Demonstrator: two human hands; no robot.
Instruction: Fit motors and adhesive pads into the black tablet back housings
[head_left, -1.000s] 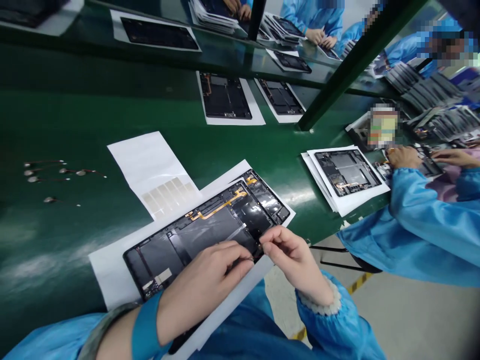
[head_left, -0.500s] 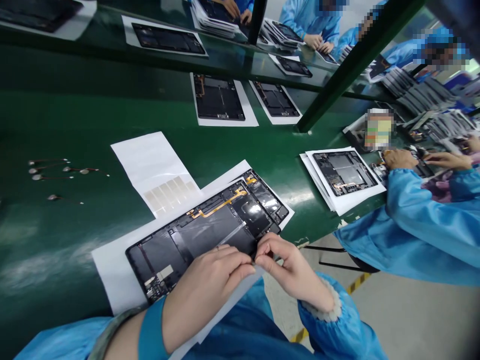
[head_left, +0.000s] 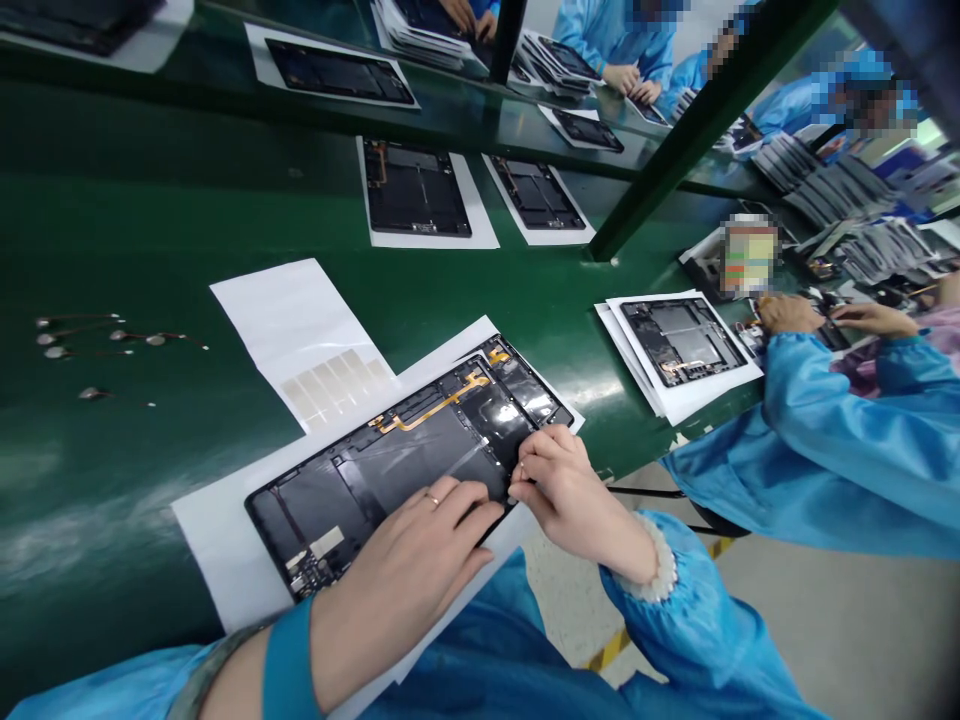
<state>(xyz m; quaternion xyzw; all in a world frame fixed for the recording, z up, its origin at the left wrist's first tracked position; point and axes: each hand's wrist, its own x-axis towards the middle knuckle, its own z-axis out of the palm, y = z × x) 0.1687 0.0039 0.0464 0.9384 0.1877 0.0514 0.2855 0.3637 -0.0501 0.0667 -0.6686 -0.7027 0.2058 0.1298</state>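
A black tablet housing with an orange flex cable lies tilted across white paper before me. Another housing shows from under its far right end. My left hand rests over the near long edge, its fingers stretched out and somewhat apart. At the near right corner, thumb and fingers of my right hand are pinched together against the housing. Whatever sits between those fingertips is too small or hidden to name.
Left of the housing lies a white sheet with pale adhesive strips. Several small round parts with thin wires are farther left. More housings stand behind, near a green post. A co-worker's sleeve is at right.
My left fingertips have parted from the right hand and flattened over the housing's edge. My right hand has shifted slightly up onto the corner, still pinched. The view has moved a little.
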